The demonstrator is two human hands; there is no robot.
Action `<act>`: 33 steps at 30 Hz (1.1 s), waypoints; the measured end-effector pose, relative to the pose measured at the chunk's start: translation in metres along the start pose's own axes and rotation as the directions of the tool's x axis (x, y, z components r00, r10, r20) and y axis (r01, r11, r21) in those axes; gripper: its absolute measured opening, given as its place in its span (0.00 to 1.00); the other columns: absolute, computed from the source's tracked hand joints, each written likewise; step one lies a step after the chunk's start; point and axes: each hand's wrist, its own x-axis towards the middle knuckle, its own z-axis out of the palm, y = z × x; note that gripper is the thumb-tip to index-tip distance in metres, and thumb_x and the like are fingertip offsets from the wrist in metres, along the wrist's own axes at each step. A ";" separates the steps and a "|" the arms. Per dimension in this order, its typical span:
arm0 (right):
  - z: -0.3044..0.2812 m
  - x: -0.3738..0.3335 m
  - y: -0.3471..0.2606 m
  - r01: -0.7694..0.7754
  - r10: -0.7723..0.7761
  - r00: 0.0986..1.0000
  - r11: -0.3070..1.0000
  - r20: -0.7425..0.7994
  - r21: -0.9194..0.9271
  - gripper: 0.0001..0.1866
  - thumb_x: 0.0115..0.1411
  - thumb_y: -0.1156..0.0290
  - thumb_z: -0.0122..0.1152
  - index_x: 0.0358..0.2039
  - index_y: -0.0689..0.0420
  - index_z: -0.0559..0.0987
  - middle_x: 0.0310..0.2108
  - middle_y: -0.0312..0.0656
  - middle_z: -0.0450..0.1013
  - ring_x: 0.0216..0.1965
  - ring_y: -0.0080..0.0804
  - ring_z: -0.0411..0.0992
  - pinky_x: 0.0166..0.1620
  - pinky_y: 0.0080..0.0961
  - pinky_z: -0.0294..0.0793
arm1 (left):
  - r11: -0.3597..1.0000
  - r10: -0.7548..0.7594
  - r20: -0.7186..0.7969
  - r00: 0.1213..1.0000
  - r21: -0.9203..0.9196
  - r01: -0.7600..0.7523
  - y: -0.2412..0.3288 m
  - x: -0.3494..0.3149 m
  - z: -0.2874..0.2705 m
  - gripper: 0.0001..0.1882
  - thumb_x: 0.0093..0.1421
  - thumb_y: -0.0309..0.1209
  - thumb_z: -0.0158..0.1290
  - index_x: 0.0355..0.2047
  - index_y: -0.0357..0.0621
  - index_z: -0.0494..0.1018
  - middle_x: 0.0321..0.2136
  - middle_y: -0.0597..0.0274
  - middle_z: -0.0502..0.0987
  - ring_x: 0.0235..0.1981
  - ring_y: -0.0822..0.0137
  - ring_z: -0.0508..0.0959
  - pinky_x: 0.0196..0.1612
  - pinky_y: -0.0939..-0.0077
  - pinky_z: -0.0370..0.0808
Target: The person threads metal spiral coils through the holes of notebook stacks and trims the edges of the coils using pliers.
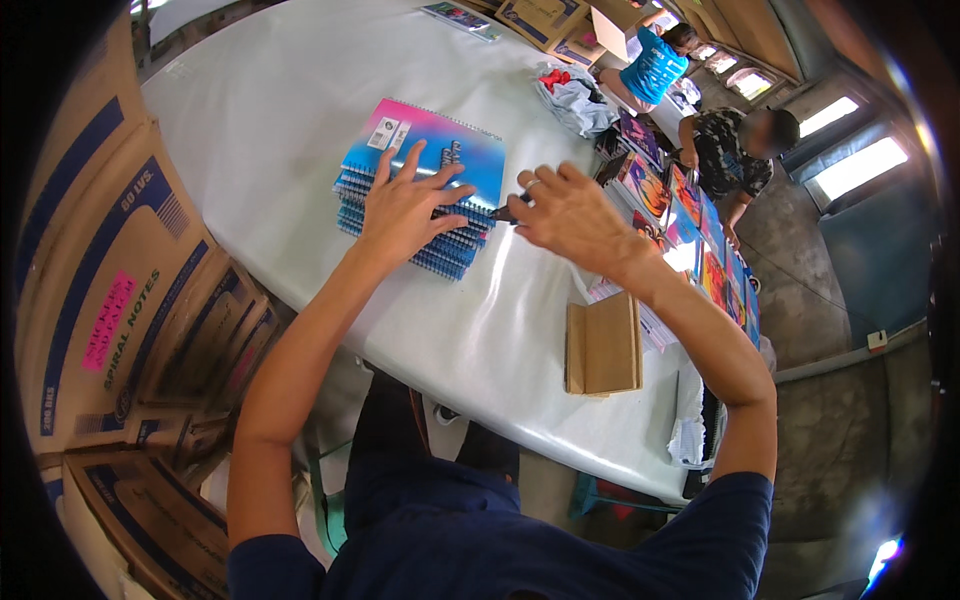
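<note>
A stack of spiral notebooks (480, 165) with pink-and-blue covers lies on the white table (270, 170), its wire bindings showing in layers along the near side. My left hand (402, 208) rests on the top notebook, fingers spread across the cover and the thumb by the near spiral edge. Closed around a small black tool (508, 213), my right hand (568, 215) is at the stack's right corner. The tool's tip meets the end of a wire binding. Its exact kind is mostly hidden by my fingers.
Large cardboard cartons (130, 270) rise close on the left. A folded brown cardboard piece (604, 345) lies under my right forearm. Colourful notebooks (645, 185) cover the right side, beside a white plastic bag (578, 108). Two people (655, 68) are beyond the table.
</note>
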 end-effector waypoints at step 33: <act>0.006 0.000 -0.026 -0.031 0.028 0.994 0.999 0.107 0.034 0.10 0.50 0.73 0.61 0.36 0.54 0.78 0.42 0.36 0.70 0.48 0.27 0.67 0.54 0.29 0.65 | 0.999 -0.018 0.144 0.989 0.046 0.011 0.007 0.003 -0.005 0.31 0.47 0.44 0.65 0.54 0.73 0.74 0.60 0.81 0.68 0.67 0.55 0.56 0.69 0.48 0.46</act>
